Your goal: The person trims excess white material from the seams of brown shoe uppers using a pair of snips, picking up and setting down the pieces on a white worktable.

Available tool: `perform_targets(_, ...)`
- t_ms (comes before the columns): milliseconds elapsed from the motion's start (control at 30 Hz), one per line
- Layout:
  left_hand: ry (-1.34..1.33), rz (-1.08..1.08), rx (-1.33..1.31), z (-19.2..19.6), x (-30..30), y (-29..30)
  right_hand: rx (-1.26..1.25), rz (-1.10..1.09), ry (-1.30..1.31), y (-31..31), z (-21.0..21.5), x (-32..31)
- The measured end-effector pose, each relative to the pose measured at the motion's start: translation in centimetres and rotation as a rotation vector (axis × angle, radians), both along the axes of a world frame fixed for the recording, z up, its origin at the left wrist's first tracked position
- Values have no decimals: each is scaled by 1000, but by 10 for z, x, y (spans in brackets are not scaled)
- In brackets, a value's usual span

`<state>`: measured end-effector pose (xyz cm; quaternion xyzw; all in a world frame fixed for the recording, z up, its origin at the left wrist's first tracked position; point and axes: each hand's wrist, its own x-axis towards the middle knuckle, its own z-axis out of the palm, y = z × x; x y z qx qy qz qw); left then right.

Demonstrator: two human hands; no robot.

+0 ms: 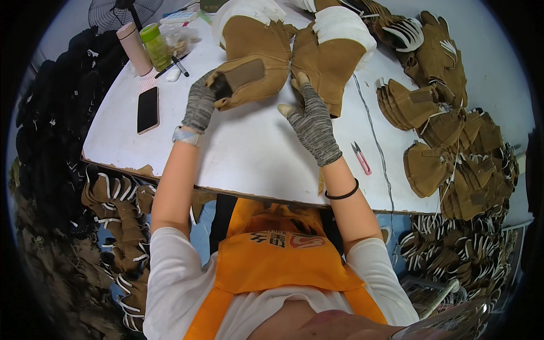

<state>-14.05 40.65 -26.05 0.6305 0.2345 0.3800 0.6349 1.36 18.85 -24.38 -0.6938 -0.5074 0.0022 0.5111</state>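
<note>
Two brown suede boot uppers with white fabric at their far ends lie side by side on the white table. The left one has a darker rectangular patch. My left hand, in a grey knit glove, grips the near-left opening of this upper; some fingertips are hidden in it. My right hand, gloved alike with bare-coloured fingertips, has thumb and forefinger apart. Its forefinger touches the near-left edge of the right boot upper, and the other fingers are partly hidden. Pink-handled thread snips lie right of my right hand.
On the white table, a phone, black pens, a pink bottle and a green-lidded cup stand or lie left. A grey cord runs down the right. Stacked brown pieces line the right edge.
</note>
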Motion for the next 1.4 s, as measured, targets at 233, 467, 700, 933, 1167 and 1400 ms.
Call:
perform_targets(233, -59, -228, 265, -24, -42, -24, 216, 78, 304, -25, 43, -50)
perform_targets(467, -210, -136, -124, -27, -43, -115, 374, -58, -37, -38, 54, -55)
perform_targets(700, -95, -48, -257, -13, -43, -175, 282, -266, -246, -55, 57, -33)
perform_targets(933, -325, -38, -400, -8, -45, -187, 144, -502, -7, -119, 13, 32)
perform_targets(1167, -162, -52, -300, -36, -47, -176, -271, -610, -106, -170, -14, 30)
perform_targets(1400, 31, 68, 162, -74, -43, -176, 163, 19, 460, -118, 9, -24)
